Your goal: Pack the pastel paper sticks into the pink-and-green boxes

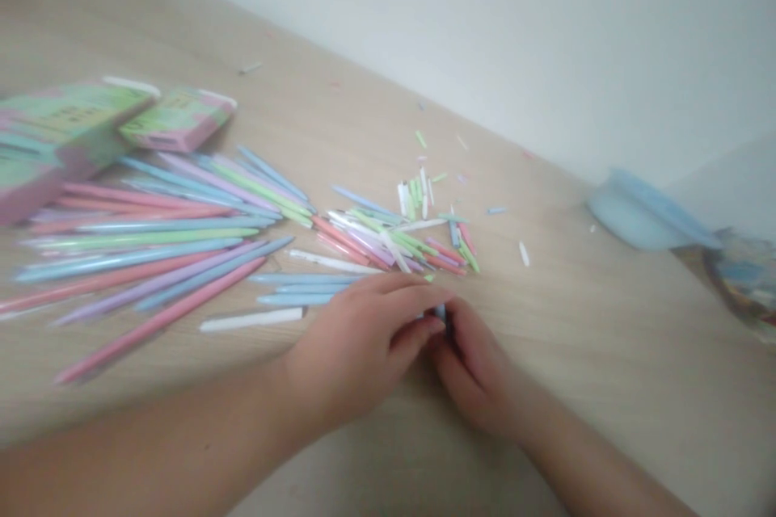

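My left hand (369,335) and my right hand (478,363) meet over the table, fingers curled together and closed. Between the fingertips shows a bit of a small blue-grey piece (439,312), apparently a pen part; the rest is hidden. Just beyond my hands lies a loose pile of short pastel pen parts (394,238) in white, green, red and purple. Beside my left hand are several blue pen barrels (297,289) and a white barrel (251,320). Farther left, many long pastel pen barrels (182,250) fan out across the table.
Green-and-pink boxes (182,117) lie at the left, behind the long barrels. Small loose pieces (525,254) are scattered toward the white wall (485,32). At the right stands a light blue container (643,214), next to a blurred patterned object (745,275). The table (606,355) is wood-toned.
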{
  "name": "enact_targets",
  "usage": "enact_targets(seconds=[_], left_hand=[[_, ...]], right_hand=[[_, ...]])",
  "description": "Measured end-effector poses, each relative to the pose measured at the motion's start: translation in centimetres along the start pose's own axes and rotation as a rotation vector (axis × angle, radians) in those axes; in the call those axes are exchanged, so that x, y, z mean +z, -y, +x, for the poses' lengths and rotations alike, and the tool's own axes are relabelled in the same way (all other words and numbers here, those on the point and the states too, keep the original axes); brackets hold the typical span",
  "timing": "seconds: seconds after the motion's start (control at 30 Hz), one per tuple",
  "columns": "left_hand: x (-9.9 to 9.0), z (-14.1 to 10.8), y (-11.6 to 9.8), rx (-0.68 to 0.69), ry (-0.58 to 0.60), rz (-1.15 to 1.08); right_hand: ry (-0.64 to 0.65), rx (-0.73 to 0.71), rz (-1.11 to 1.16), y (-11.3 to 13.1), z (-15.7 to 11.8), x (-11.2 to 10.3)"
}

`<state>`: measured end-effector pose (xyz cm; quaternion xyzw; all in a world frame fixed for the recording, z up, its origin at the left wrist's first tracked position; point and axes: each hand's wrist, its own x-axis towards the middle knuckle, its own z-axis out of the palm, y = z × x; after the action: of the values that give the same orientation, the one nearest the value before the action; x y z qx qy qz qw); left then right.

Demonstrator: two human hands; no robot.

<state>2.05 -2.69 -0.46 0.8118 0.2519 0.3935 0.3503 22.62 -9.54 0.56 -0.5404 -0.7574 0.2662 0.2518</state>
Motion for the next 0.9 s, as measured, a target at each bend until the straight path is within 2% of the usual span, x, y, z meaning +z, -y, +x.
enact_targets(seconds=[0.13, 0.2, 0.27, 0.33, 0.37, 0.4, 0.47, 0.53, 0.6, 0.67, 0.73, 0.9], left_hand=[[-0.2, -0.2, -0.2, 0.012, -0.062, 0.039], [-0.1, -0.3, -0.3, 0.013, -0.084, 0.031], [-0.1, -0.3, -0.4, 0.02, -0.112, 0.016], [0.0, -0.3, -0.4, 0.03, -0.132, 0.008], [0.0, -0.3, -0.4, 0.035, -0.132, 0.009], [0.0, -0.3, -0.4, 0.041, -0.128, 0.013], [0.0, -0.3, -0.5, 0.055, -0.106, 0.028], [0.0, -0.3, -0.5, 0.071, -0.079, 0.043], [0.0, -0.4, -0.6, 0.081, -0.061, 0.055], [0.0, -0.4, -0.6, 0.083, -0.05, 0.059], [0.0, -0.3, -0.7, 0.074, -0.036, 0.065], [0.0, -0.3, -0.7, 0.067, 0.01, 0.066]], right_hand=[[0.027, -0.036, 0.004, 0.4, -0.1, 0.7], [0.0, -0.102, -0.001, 0.1, -0.2, 0.1], [-0.115, -0.2, -0.1, -1.0, 0.0, -1.6], [-0.325, -0.209, -0.325, -3.4, 0.5, -4.3], [-0.424, -0.121, -0.466, -5.1, 0.8, -5.9], [-0.522, 0.028, -0.569, -7.1, 1.2, -7.6], [-0.625, 0.369, -0.631, -11.5, 1.9, -10.9], [-0.633, 0.52, -0.594, -15.5, 2.6, -13.4], [-0.582, 0.594, -0.534, -18.6, 3.2, -15.0], [-0.533, 0.601, -0.476, -20.2, 4.1, -15.5], [-0.494, 0.558, -0.422, -20.5, 5.2, -15.0], [-0.416, 0.381, -0.296, -18.2, 9.2, -11.2]])
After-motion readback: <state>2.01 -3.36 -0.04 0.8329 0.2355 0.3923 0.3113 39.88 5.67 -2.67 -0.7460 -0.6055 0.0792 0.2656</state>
